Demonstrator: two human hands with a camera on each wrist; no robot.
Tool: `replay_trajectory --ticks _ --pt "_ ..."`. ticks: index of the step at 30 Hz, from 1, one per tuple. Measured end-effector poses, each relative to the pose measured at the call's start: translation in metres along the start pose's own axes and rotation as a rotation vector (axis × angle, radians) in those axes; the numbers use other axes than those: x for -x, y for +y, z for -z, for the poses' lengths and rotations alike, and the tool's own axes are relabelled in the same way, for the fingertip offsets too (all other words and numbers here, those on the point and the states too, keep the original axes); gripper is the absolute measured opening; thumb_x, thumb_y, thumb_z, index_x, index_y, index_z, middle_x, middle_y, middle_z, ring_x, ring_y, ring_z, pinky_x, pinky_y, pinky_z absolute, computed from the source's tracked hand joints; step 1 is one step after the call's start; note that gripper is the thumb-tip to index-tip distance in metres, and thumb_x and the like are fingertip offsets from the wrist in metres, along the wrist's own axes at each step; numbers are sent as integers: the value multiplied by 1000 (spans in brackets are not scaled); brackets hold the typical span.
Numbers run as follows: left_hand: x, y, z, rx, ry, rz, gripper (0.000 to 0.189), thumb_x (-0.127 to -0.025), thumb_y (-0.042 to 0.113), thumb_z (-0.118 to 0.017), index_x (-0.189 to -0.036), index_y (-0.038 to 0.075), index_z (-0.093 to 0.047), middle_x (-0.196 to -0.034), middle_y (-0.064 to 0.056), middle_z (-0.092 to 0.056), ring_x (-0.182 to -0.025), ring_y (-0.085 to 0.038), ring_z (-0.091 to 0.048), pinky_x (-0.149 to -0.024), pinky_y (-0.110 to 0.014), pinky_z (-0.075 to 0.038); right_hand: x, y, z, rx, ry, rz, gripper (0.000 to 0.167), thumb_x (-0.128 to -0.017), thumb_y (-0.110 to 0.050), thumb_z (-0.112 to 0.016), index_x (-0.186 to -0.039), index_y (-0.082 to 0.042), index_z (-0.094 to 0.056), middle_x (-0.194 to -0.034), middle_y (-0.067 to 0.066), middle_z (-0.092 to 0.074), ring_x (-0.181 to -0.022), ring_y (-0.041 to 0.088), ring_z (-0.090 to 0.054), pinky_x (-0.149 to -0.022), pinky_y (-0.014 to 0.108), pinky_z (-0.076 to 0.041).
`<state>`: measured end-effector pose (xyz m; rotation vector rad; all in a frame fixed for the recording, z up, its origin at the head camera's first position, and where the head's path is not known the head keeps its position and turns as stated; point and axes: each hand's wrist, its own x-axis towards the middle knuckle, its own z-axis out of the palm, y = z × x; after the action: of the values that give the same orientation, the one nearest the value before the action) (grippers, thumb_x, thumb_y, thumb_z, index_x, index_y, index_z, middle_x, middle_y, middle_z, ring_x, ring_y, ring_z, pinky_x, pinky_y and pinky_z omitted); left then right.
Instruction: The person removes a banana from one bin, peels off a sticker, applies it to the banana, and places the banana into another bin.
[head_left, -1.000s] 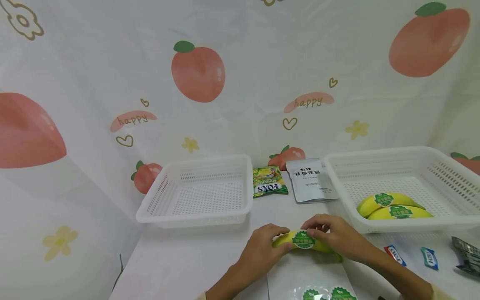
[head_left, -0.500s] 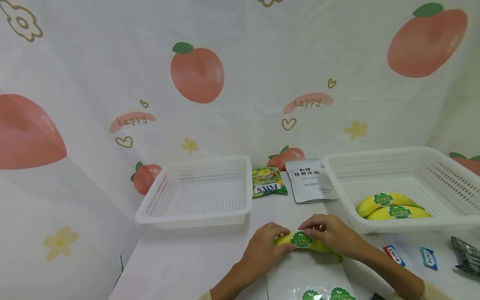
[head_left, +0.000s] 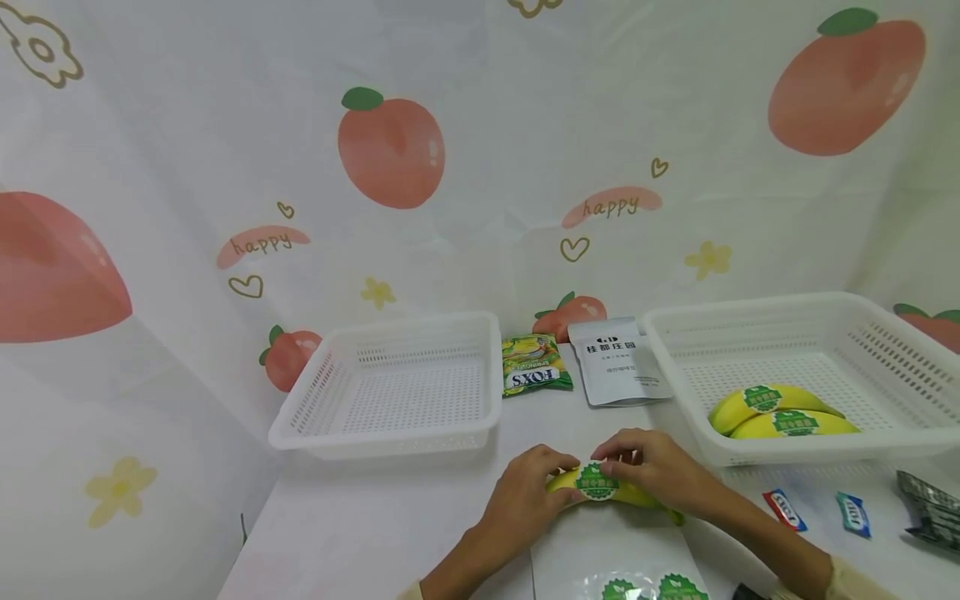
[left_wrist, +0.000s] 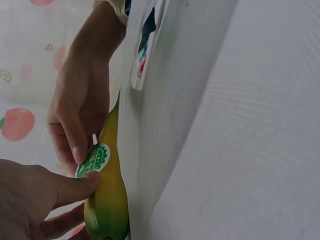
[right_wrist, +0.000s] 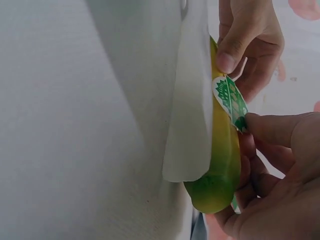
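A yellow banana (head_left: 637, 497) lies crosswise on a white backing sheet (head_left: 600, 546), its green tip toward the right. My left hand (head_left: 525, 500) grips its left end between thumb and fingers. On the peel sits a round green-and-white sticker (head_left: 597, 483); part of it stands off the curve in the right wrist view, where the sticker (right_wrist: 231, 102) shows a bent edge. My right hand (head_left: 660, 473) pinches that edge, thumb against it. From the left wrist, the left thumb presses beside the sticker (left_wrist: 95, 159) on the banana (left_wrist: 111, 195). The right fingertips are partly hidden.
Two stickered bananas (head_left: 795, 423) lie in the right white basket (head_left: 810, 454). Another white basket (head_left: 382, 440) stands at left. Between them are a green Fox's packet (head_left: 534, 367) and a silver pouch (head_left: 621, 362). Small candies (head_left: 784, 510) and a dark packet (head_left: 930, 512) lie right.
The right hand and the sticker have shifted very slightly left in the head view, along with a small drift of the whole scene. Both hands keep their hold.
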<state>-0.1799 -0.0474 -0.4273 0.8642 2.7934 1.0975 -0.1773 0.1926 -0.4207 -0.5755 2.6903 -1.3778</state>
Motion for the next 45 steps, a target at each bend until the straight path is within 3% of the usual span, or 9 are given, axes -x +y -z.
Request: replay_trajectory --ticks 27,40,45 --pt "0 0 0 -40 -4 -5 40 -90 25 -86 -128 17 -76 -109 6 -72 -100 -3 -63 -85 -24 -53 2 -6 -7 38 55 -33 15 -96 -19 -77 -110 -12 -77 -92 -5 -63 -85 9 -55 -74 25 -50" --pt "0 -1 -1 -46 -5 -8 34 -91 26 -86 -125 26 -80 -108 11 -70 -98 0 -60 -82 -22 -51 3 -4 -2 9 -1 -14 14 -98 -20 -76 -111 -16 -80 -100 -4 -65 -88 8 -56 -74 25 -51" --pt "0 -1 0 -54 -19 -13 33 -92 25 -85 -125 26 -81 -109 12 -68 -95 2 -58 -78 -20 -49 4 -2 0 22 -46 5 24 -93 -27 -82 -114 -16 -79 -105 -6 -67 -93 8 -56 -76 26 -49"
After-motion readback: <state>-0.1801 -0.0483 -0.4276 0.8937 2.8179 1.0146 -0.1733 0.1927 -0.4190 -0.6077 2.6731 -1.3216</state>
